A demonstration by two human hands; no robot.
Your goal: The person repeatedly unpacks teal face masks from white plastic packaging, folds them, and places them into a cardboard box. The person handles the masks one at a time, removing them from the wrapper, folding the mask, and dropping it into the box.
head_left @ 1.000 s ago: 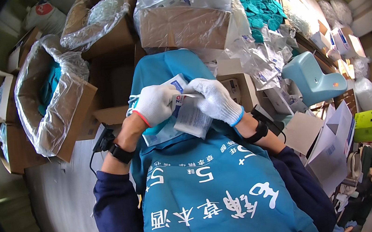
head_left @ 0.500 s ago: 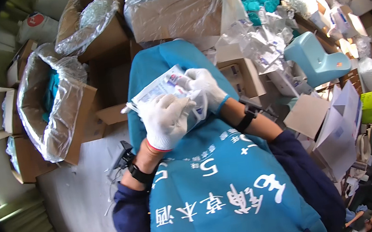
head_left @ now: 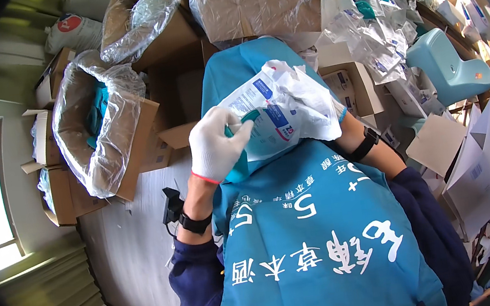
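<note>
L hand [head_left: 215,149]: white glove, centre frame, fingers curled round teal item [head_left: 239,165], pushing it into pouch.
Pouch [head_left: 279,108]: white/blue, centre, above teal apron [head_left: 306,238].
R hand: hidden behind pouch; grip can't tell.

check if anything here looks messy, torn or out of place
Clear plastic packets spill loosely off the stacked brown cardboard boxes toward the pale blue plastic seat. The white-gloved left hand grips a teal item at the crumpled white pouch; the right hand is hidden behind it. No tear shows.
</note>
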